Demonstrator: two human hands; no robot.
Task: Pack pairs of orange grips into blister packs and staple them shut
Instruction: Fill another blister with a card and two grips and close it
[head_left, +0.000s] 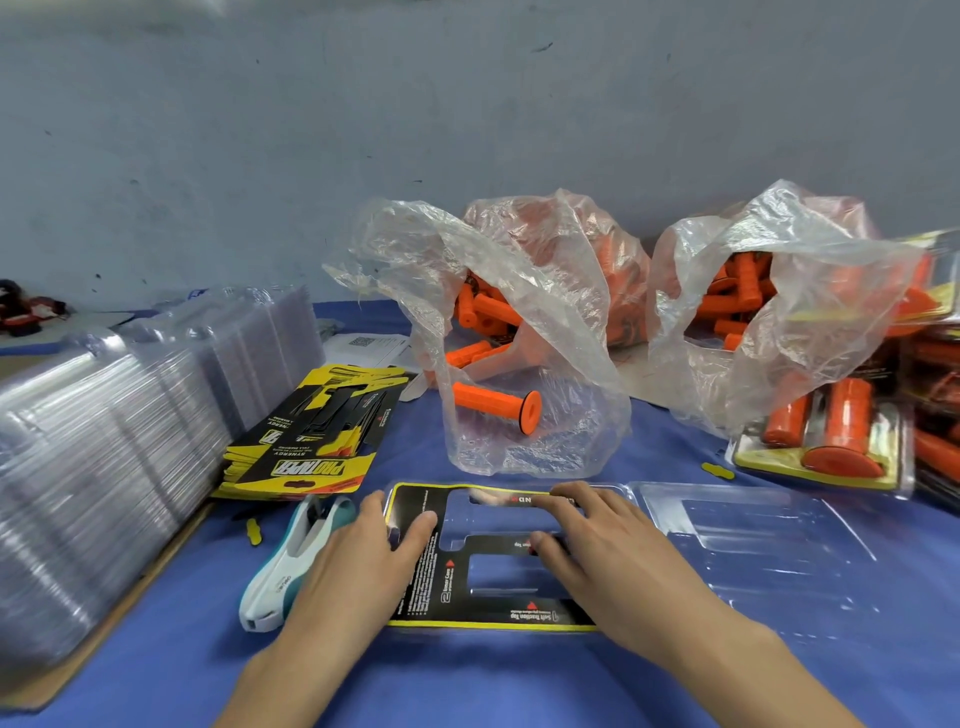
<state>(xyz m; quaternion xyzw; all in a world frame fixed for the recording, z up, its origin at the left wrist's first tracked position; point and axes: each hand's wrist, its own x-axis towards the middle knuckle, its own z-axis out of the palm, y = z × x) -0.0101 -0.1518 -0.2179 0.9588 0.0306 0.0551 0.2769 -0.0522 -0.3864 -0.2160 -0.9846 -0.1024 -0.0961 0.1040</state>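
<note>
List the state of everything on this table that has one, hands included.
Blister pack: lying open and flat, no grips in it.
Card insert: laid in its left half.
Left hand: fingers pressing the card.
Right hand: fingers pressing the card.
Stapler: lying beside the left hand, untouched.
Left bag: open, holding orange grips.
Right bag: open, holding orange grips.
Finished pack: closed, grips inside.

My left hand covers the right side of the stapler and the left edge of the printed card. My right hand hides its middle. The card's small print is too fine to read. The clear blister stack blurs and runs off the left edge. Filled packs are cut by the right edge. Cloudy plastic bags veil most orange grips. Red-and-black things far left are too blurred to name.
</note>
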